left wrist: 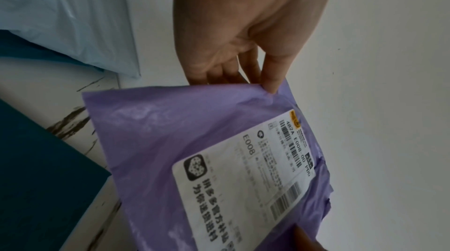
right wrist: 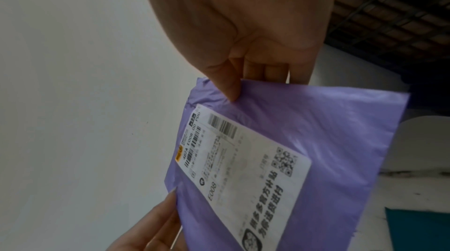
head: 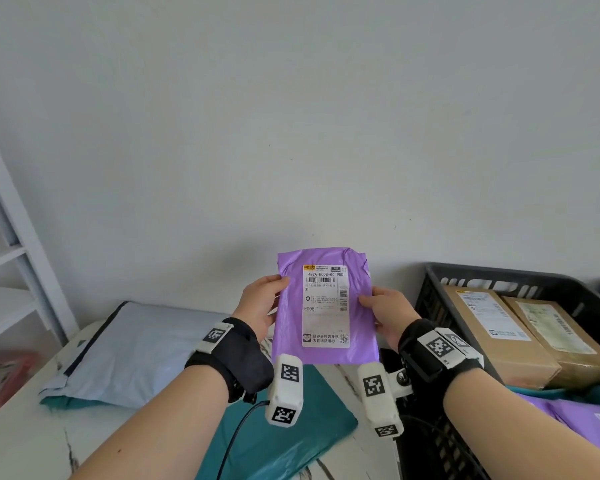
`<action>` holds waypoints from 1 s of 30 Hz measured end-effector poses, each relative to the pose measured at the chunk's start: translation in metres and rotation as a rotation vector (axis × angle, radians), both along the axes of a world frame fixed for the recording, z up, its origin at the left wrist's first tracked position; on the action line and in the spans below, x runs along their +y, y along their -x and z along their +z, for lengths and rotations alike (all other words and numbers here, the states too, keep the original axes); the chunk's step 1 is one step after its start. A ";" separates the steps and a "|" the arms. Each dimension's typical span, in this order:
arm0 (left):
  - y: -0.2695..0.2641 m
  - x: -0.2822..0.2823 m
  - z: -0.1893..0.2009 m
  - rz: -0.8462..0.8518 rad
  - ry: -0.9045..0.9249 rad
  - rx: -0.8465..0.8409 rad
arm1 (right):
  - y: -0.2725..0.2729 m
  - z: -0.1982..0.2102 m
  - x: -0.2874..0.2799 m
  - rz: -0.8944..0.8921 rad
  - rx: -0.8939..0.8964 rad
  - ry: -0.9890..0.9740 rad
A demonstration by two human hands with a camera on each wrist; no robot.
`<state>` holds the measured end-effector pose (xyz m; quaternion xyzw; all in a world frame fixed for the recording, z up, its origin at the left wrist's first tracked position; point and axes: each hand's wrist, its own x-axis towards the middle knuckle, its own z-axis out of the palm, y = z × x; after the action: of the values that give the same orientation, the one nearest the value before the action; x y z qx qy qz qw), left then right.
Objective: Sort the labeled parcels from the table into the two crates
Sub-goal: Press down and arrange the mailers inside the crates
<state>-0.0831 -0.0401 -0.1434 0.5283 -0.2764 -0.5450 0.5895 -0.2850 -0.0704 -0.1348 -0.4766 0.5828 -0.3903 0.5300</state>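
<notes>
A teal mailer (head: 274,434) lies on the marbled table (head: 21,441). Above the table, the left hand (head: 258,306) and right hand (head: 388,315) pinch a purple parcel (head: 324,306) by its side edges, label facing up; a black crate (head: 433,292) holding cardboard boxes (head: 492,323) stands right of the table.

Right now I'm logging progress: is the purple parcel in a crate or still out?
Out. Left hand and right hand hold the purple parcel upright above the table, beside the black crate.
</notes>
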 end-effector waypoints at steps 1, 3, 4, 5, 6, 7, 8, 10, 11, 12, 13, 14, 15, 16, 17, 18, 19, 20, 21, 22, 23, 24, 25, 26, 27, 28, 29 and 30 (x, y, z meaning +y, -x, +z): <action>-0.001 0.000 0.000 -0.002 -0.001 0.002 | -0.001 -0.001 0.000 -0.003 0.000 -0.002; -0.001 -0.001 -0.001 -0.006 -0.004 0.013 | -0.002 -0.001 0.002 -0.010 0.004 -0.007; -0.002 -0.001 -0.002 -0.007 -0.006 0.018 | -0.003 -0.001 0.002 -0.014 0.006 -0.009; -0.002 -0.002 -0.002 -0.007 -0.008 0.023 | -0.003 -0.001 0.003 -0.018 0.006 -0.007; -0.003 -0.003 -0.003 -0.009 -0.009 0.031 | -0.004 -0.002 0.003 -0.021 0.007 -0.005; -0.003 -0.004 -0.004 -0.013 -0.009 0.036 | -0.004 -0.002 0.004 -0.022 0.008 -0.003; -0.003 -0.005 -0.005 -0.018 -0.008 0.040 | -0.005 -0.002 0.004 -0.024 0.009 -0.002; -0.004 -0.007 -0.008 -0.016 -0.011 0.055 | -0.003 -0.004 0.004 -0.029 -0.001 0.000; -0.004 -0.008 -0.010 -0.009 -0.013 0.075 | -0.002 -0.005 0.005 -0.032 -0.013 -0.001; -0.004 -0.010 -0.012 0.000 -0.015 0.103 | 0.000 -0.006 0.006 -0.034 -0.030 -0.005; -0.004 -0.011 -0.014 0.005 -0.018 0.133 | 0.003 -0.006 0.007 -0.035 -0.050 -0.015; -0.004 -0.013 -0.016 0.003 -0.021 0.163 | 0.006 -0.006 0.008 -0.033 -0.067 -0.024; -0.004 -0.014 -0.018 -0.006 -0.025 0.189 | 0.009 -0.006 0.011 -0.029 -0.082 -0.030; -0.002 -0.016 -0.019 -0.020 -0.027 0.213 | 0.012 -0.004 0.014 -0.021 -0.096 -0.031; 0.000 -0.018 -0.019 -0.036 -0.031 0.233 | 0.014 -0.001 0.016 -0.011 -0.104 -0.026; 0.002 -0.021 -0.017 -0.053 -0.032 0.254 | 0.016 0.002 0.019 -0.003 -0.106 -0.016; 0.005 -0.024 -0.015 -0.072 -0.033 0.277 | 0.017 0.006 0.020 0.005 -0.102 0.000; 0.009 -0.028 -0.012 -0.094 -0.032 0.300 | 0.018 0.011 0.020 0.007 -0.103 0.021; 0.013 -0.032 -0.008 -0.118 -0.027 0.321 | 0.019 0.015 0.019 0.003 -0.096 0.046; 0.017 -0.036 -0.004 -0.140 -0.020 0.335 | 0.021 0.020 0.018 -0.007 -0.078 0.073; 0.023 -0.041 0.001 -0.160 -0.007 0.344 | 0.025 0.025 0.017 -0.023 -0.050 0.095; 0.030 -0.046 0.006 -0.180 0.008 0.351 | 0.029 0.030 0.016 -0.042 -0.027 0.111; 0.037 -0.050 0.011 -0.203 0.021 0.353 | 0.034 0.035 0.017 -0.067 -0.008 0.121; 0.046 -0.054 0.017 -0.226 0.032 0.354 | 0.041 0.040 0.018 -0.092 0.006 0.129; 0.055 -0.056 0.022 -0.251 0.041 0.353 | 0.050 0.044 0.020 -0.120 0.016 0.138; 0.066 -0.058 0.026 -0.278 0.050 0.352 | 0.059 0.047 0.023 -0.152 0.017 0.145; 0.078 -0.058 0.031 -0.306 0.056 0.348 | 0.069 0.050 0.027 -0.183 0.016 0.150; 0.090 -0.057 0.034 -0.330 0.061 0.343 | 0.080 0.052 0.032 -0.212 0.016 0.154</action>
<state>-0.1734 -0.0975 -0.1092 0.3578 -0.2714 -0.7072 0.5462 -0.3654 -0.0387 -0.0824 -0.4547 0.6023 -0.4840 0.4429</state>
